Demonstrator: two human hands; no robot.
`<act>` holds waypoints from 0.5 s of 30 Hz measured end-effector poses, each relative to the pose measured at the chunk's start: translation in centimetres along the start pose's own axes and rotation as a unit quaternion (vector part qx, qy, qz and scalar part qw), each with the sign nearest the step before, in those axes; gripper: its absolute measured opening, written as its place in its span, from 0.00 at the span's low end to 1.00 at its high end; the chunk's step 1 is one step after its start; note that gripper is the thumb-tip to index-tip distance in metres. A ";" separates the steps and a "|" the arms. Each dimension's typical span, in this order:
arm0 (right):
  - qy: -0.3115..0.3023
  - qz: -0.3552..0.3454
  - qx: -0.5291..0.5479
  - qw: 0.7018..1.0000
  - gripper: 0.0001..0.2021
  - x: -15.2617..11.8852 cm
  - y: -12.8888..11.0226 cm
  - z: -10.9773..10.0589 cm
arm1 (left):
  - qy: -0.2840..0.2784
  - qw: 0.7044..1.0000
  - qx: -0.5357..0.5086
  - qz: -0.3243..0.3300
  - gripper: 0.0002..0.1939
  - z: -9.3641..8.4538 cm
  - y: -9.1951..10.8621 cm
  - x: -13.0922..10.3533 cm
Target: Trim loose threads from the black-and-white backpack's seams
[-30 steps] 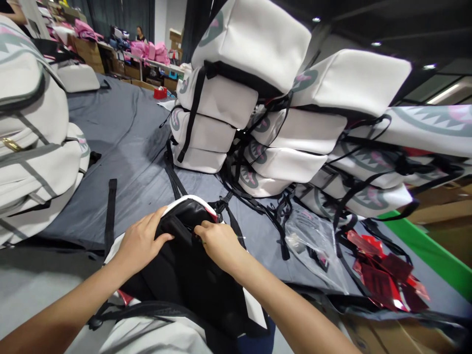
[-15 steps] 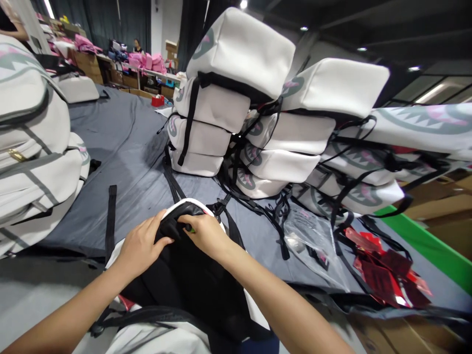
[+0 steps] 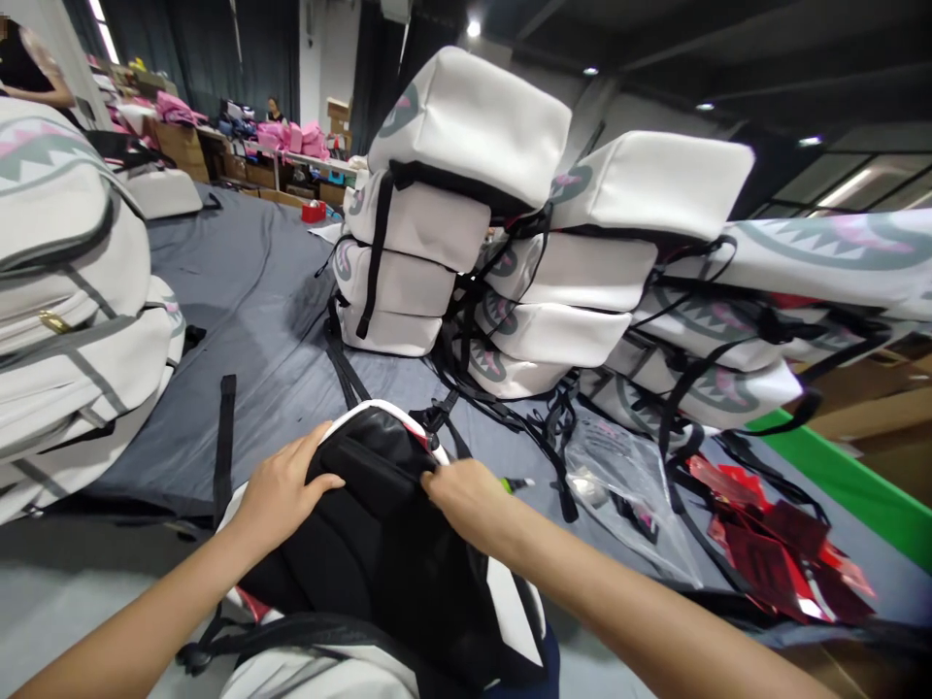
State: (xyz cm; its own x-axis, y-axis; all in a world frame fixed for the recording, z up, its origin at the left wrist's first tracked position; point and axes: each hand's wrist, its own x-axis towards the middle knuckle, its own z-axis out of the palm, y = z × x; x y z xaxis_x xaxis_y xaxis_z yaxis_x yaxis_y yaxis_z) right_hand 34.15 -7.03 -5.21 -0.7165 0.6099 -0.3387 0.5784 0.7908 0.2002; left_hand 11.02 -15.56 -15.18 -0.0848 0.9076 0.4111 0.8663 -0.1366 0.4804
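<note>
A white backpack with a black inside (image 3: 379,515) stands open in front of me. My left hand (image 3: 287,490) is closed over its upper left edge, fingers on the white outside and thumb on the black lining. At the upper right edge, by the zip, my right hand (image 3: 466,493) is closed with its fingertips against the black material. A small green tool (image 3: 508,484) with a pale tip sticks out beyond the right hand, which hides the rest of it.
White backpacks (image 3: 408,228) stand stacked ahead and right, with more (image 3: 73,291) at left. A clear plastic bag (image 3: 618,485) and red packets (image 3: 772,544) lie right on the grey cloth (image 3: 225,282). Straps trail between them. A person (image 3: 33,68) is at far left; another sits further back.
My right hand has moved right, from the top of the opening to its right edge, and the green tool has moved with it. More of the black lining shows. My left hand keeps its hold.
</note>
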 end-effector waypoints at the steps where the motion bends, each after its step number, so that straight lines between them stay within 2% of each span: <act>1: -0.021 0.025 -0.007 0.999 0.10 -0.7 0.5 0.3 | -0.014 1.000 -0.019 -0.016 0.30 -0.2 0.2 0.3; 4: -0.025 0.073 -0.002 0.997 0.12 -2.6 1.4 0.8 | -0.082 0.989 -0.082 -0.091 0.34 -1.2 0.1 1.5; 6: -0.012 0.110 0.067 0.992 0.09 -4.0 1.7 1.8 | -0.147 0.972 -0.129 -0.133 0.40 -2.0 -0.4 2.2; 7: -0.025 0.124 0.128 0.984 0.07 -4.8 1.7 2.6 | -0.179 0.961 -0.157 -0.137 0.41 -2.3 -0.7 2.5; 9: -0.100 0.142 0.279 0.944 0.07 -6.7 1.5 5.0 | -0.224 0.945 -0.205 -0.122 0.37 -2.6 -1.2 3.0; 11: -0.203 0.160 0.404 0.878 0.11 -8.8 1.1 7.9 | -0.229 0.943 -0.213 -0.110 0.32 -2.8 -1.1 3.1; 12: -0.235 0.171 0.449 0.845 0.14 -9.8 0.9 9.3 | -0.223 0.947 -0.201 -0.110 0.30 -3.0 -0.6 3.1; 13: -0.248 0.183 0.483 0.820 0.18 -10.7 0.7 10.5 | -0.218 0.952 -0.184 -0.110 0.30 -3.4 0.1 3.0; 15: -0.230 0.199 0.536 0.787 0.24 -12.3 0.3 12.3 | -0.209 0.961 -0.155 -0.092 0.30 -4.7 2.2 2.5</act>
State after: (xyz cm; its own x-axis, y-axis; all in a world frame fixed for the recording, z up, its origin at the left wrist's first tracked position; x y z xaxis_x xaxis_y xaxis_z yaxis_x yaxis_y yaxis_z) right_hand 47.96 -14.99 -12.29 -0.3210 0.5196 -0.7919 0.8949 -0.1072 -0.4331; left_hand 10.43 -15.52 -9.43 0.0384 0.9991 -0.0186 0.6622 -0.0115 0.7492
